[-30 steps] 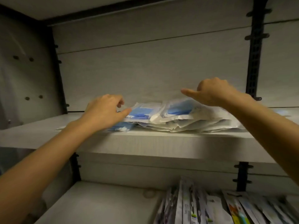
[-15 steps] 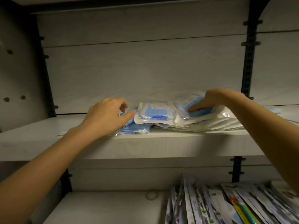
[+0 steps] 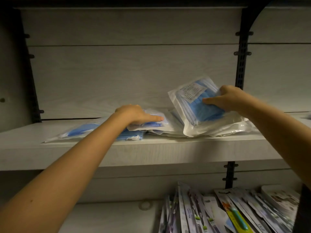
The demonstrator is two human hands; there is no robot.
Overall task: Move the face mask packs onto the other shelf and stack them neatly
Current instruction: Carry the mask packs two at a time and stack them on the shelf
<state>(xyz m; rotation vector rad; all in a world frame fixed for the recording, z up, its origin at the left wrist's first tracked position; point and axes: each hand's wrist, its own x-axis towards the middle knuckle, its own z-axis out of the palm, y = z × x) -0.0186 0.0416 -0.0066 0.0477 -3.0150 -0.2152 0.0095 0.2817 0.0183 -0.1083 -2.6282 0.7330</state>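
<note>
Several clear packs of blue face masks lie in a loose pile [image 3: 170,130] on the upper wooden shelf [image 3: 151,152]. My right hand [image 3: 225,98] grips one pack [image 3: 196,105] by its right edge and holds it tilted up above the pile's right side, label facing me. My left hand [image 3: 136,114] rests palm down on a pack [image 3: 151,122] at the pile's left part, thumb stretched along its top. Another pack [image 3: 80,131] lies flat further left on the shelf.
The lower shelf [image 3: 107,217] holds a row of upright flat card packages [image 3: 227,211] at the right. Black slotted uprights [image 3: 241,64] with brackets run down the back panel, and one bracket [image 3: 229,172] sits under the upper shelf.
My right hand has taken hold of a pack and lifted it up off the pile's right side. My left hand has moved right onto a pack in the pile.
</note>
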